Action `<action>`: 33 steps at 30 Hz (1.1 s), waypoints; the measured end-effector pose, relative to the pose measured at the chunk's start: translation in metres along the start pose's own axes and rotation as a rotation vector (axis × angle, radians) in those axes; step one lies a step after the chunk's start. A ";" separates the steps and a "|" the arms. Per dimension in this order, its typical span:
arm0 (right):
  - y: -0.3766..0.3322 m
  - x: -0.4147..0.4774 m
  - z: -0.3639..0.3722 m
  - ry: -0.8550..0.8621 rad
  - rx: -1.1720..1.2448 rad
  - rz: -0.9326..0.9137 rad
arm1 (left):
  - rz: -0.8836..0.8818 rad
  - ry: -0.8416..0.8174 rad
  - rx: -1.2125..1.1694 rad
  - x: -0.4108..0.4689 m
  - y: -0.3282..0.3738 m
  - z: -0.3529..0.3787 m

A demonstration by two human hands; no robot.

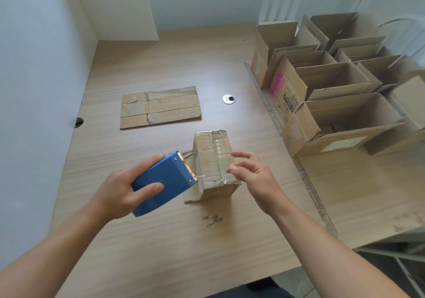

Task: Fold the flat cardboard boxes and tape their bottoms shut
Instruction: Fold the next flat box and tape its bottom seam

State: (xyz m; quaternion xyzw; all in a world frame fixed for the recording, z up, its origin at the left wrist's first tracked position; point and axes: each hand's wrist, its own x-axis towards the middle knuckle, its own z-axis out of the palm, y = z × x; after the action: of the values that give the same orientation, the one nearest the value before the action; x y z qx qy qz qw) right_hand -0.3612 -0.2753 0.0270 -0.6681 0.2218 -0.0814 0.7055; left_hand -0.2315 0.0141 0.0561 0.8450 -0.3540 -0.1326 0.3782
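Cardboard box point(212, 159) stands bottom-up on the tabletop point(184, 240), near centre, so its flap seam faces up for taping; clear tape runs along the seam. Left hand point(119, 192) grips the blue tape dispenser point(165, 180), blade end at the box's left side, apparently to cut or finish a strip. Right hand point(253, 176) hovers just right of the box, fingers loosely spread, holding nothing; contact cannot be confirmed. One flat box point(161, 107) lies farther off. The dispenser's roll and the box's open end are hidden.

1 taped box point(213, 159), 1 flat box point(161, 108), 1 tape dispenser point(165, 182), several open boxes point(295, 90).
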 end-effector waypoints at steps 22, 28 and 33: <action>0.026 -0.007 -0.039 0.371 0.065 0.244 | -0.283 -0.554 0.120 0.051 0.031 -0.001; 0.051 -0.006 -0.038 0.408 0.055 0.338 | -0.337 -0.653 0.228 0.072 0.037 0.000; 0.065 -0.004 -0.033 0.429 0.053 0.426 | -0.388 -0.672 0.317 0.086 0.035 0.009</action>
State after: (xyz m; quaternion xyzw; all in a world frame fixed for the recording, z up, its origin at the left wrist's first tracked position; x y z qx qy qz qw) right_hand -0.3902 -0.2974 -0.0357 -0.5555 0.4989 -0.0765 0.6609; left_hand -0.1918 -0.0673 0.0794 0.8536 -0.3081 -0.4134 0.0749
